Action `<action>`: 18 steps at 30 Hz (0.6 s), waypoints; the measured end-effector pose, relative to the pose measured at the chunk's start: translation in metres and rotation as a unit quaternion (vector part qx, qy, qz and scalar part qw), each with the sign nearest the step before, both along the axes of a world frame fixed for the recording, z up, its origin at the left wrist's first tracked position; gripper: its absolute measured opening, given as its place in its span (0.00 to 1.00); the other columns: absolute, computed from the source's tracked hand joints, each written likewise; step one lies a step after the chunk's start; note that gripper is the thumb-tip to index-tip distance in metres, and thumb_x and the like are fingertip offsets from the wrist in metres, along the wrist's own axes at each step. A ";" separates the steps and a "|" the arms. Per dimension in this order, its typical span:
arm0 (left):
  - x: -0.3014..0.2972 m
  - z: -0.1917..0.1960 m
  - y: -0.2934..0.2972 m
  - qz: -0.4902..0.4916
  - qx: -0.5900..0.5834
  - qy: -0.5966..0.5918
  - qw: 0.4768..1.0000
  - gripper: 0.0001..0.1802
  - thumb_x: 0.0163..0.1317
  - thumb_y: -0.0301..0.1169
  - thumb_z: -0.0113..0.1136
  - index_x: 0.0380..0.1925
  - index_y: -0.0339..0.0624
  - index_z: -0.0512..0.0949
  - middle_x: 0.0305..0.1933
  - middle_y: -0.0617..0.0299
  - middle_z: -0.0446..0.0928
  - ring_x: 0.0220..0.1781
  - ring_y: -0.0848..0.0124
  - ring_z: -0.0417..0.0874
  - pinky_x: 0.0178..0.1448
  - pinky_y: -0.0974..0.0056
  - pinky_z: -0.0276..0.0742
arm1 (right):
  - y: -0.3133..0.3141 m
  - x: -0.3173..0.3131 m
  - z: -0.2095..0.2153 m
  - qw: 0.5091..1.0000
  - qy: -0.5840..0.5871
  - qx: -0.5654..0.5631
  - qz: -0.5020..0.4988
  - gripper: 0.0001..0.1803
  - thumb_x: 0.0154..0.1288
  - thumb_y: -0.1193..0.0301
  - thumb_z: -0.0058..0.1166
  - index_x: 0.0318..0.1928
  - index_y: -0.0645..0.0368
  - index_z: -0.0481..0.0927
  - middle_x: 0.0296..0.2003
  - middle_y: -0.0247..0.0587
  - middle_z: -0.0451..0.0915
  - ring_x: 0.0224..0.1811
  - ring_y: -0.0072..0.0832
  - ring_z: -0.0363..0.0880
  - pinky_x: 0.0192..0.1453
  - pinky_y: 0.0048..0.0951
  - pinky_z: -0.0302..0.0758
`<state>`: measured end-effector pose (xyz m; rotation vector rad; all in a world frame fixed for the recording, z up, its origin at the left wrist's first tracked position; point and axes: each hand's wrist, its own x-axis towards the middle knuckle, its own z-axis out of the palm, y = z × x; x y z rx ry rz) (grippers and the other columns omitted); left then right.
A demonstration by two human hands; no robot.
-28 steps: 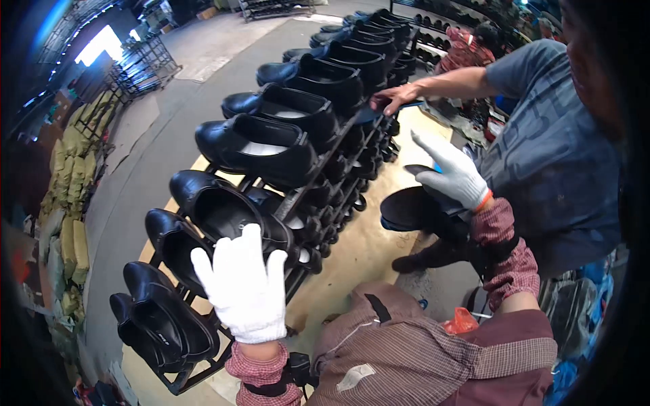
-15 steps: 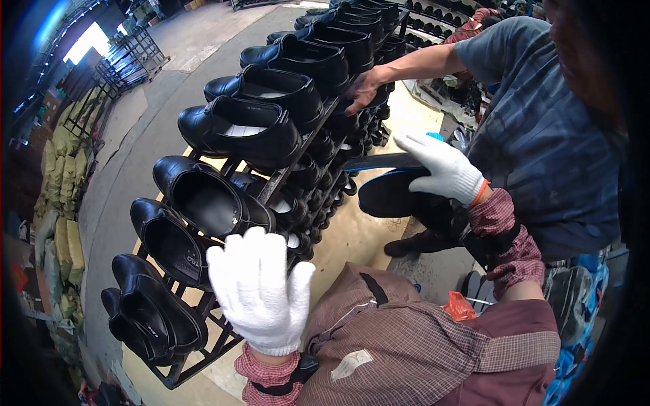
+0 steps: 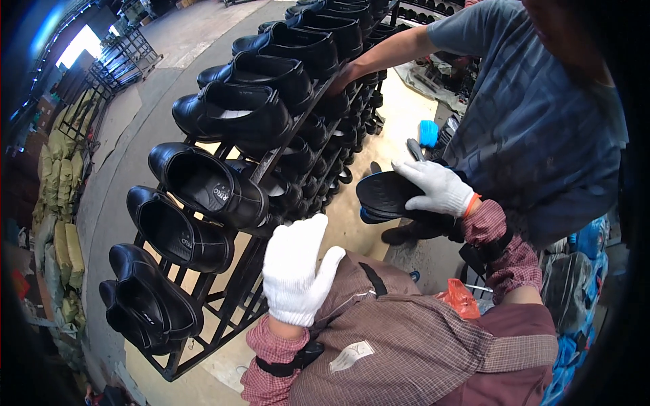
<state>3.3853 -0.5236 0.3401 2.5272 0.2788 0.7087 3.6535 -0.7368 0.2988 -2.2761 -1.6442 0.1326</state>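
My left hand [image 3: 296,271], in a white glove, is raised with fingers together and holds nothing. It hovers beside the near end of a black metal shoe rack [image 3: 250,271], closest to a black leather shoe [image 3: 210,186]. My right hand [image 3: 437,187], also gloved in white, grips a stack of black insoles [image 3: 387,196] from above. A blue layer shows under the stack. My apron [image 3: 406,338] fills the lower middle.
The rack carries several black shoes in a long row running away from me. A person in a grey shirt [image 3: 535,115] stands at the right, one hand [image 3: 342,73] on the rack. A blue brush [image 3: 428,132] lies on the floor. Stacked sacks [image 3: 64,203] line the left.
My right hand has come down and closer with the insoles. My left hand has shifted right and nearer to my chest. The other person's hand stays on the rack.
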 end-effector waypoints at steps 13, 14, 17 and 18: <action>0.022 -0.014 -0.016 -0.135 -0.594 -0.196 0.769 0.40 0.63 0.31 0.71 0.72 0.34 0.63 0.65 0.48 0.74 0.66 0.61 0.77 0.72 0.58 0.72 | 0.034 -0.086 0.077 0.960 0.013 0.271 0.074 0.33 0.52 0.86 0.62 0.62 0.62 0.79 0.41 0.43 0.86 0.42 0.40 0.86 0.48 0.36 0.81; 0.024 -0.012 0.000 -0.092 -0.640 -0.149 0.748 0.32 0.67 0.24 0.66 0.69 0.34 0.66 0.62 0.55 0.76 0.62 0.67 0.79 0.68 0.60 0.76 | 0.036 -0.089 0.086 0.957 0.045 0.280 0.067 0.34 0.53 0.86 0.63 0.64 0.62 0.77 0.46 0.45 0.85 0.47 0.42 0.85 0.52 0.36 0.80; 0.035 0.022 0.005 -0.083 -0.692 -0.219 0.683 0.19 0.73 0.30 0.59 0.60 0.37 0.72 0.55 0.54 0.81 0.54 0.64 0.85 0.61 0.55 0.84 | 0.043 -0.086 0.099 0.955 0.020 0.285 0.077 0.44 0.49 0.77 0.73 0.70 0.61 0.71 0.63 0.61 0.76 0.58 0.51 0.81 0.61 0.40 0.78; 0.037 0.034 0.007 -0.084 -0.686 -0.228 0.686 0.19 0.73 0.30 0.59 0.60 0.37 0.72 0.55 0.54 0.81 0.54 0.64 0.85 0.61 0.55 0.84 | 0.048 -0.090 0.107 0.957 -0.032 0.276 0.081 0.47 0.45 0.73 0.76 0.69 0.60 0.71 0.65 0.65 0.72 0.57 0.53 0.81 0.60 0.41 0.78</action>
